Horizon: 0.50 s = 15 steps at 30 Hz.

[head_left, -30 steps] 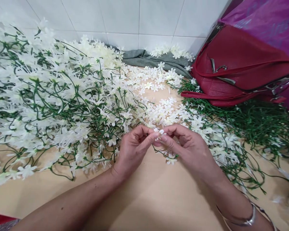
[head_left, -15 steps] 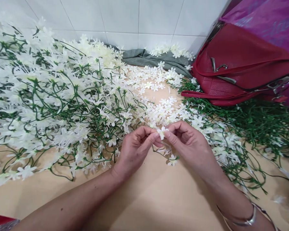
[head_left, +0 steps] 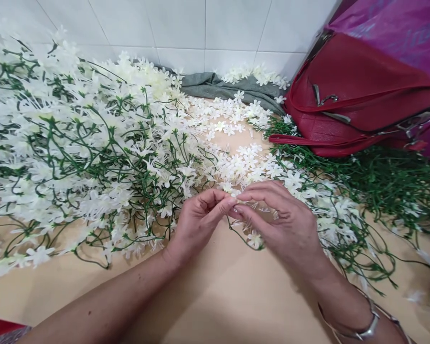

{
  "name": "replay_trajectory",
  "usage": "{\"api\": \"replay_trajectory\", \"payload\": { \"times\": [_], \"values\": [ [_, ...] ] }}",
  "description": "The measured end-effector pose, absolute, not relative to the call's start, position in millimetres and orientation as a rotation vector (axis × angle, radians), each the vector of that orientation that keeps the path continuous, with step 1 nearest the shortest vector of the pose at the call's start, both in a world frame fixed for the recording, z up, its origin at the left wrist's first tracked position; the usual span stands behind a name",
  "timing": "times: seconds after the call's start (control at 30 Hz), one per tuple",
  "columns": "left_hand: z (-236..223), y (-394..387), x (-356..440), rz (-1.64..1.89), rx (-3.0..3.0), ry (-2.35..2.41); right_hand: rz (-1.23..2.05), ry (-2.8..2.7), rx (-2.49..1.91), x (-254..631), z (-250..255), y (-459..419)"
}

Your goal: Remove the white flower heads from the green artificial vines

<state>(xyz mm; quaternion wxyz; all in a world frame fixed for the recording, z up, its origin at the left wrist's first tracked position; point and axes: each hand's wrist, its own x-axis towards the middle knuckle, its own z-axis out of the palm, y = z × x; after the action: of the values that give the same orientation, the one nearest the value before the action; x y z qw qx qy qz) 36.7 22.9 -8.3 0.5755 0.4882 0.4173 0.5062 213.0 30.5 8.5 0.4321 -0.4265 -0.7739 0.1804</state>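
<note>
Meeting tip to tip, both hands (head_left: 199,220) (head_left: 294,224)

hands (head_left: 200,222): 2 | red bag (head_left: 358,71): 1 | grey cloth (head_left: 200,87): 1 | white flowers (head_left: 250,160): many, uncountable

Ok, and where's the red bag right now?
In the head view, the red bag is at the upper right, between the grey cloth and the purple plastic, just beyond the green stems.

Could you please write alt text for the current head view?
The left hand and right hand meet at the fingertips around a mostly hidden white piece, above a tan tabletop. A heap of green-stemmed white flowers fills the left; a red bag sits upper right.
</note>
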Motion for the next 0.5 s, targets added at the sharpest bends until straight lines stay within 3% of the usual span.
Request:
{"api": "replay_trajectory", "payload": {
  "times": [0.33, 0.5],
  "values": [
    [-7.1, 22.9, 38.3, 1.149, 1.071, 0.905, 0.484, -1.911, -1.047, 220.8, 3.0, 37.7],
    [-7.4, 22.4, 39.2, 1.172, 1.089, 0.98, 0.327, -1.995, -1.012, 218.4, 3.0, 36.7]
  ]
}}
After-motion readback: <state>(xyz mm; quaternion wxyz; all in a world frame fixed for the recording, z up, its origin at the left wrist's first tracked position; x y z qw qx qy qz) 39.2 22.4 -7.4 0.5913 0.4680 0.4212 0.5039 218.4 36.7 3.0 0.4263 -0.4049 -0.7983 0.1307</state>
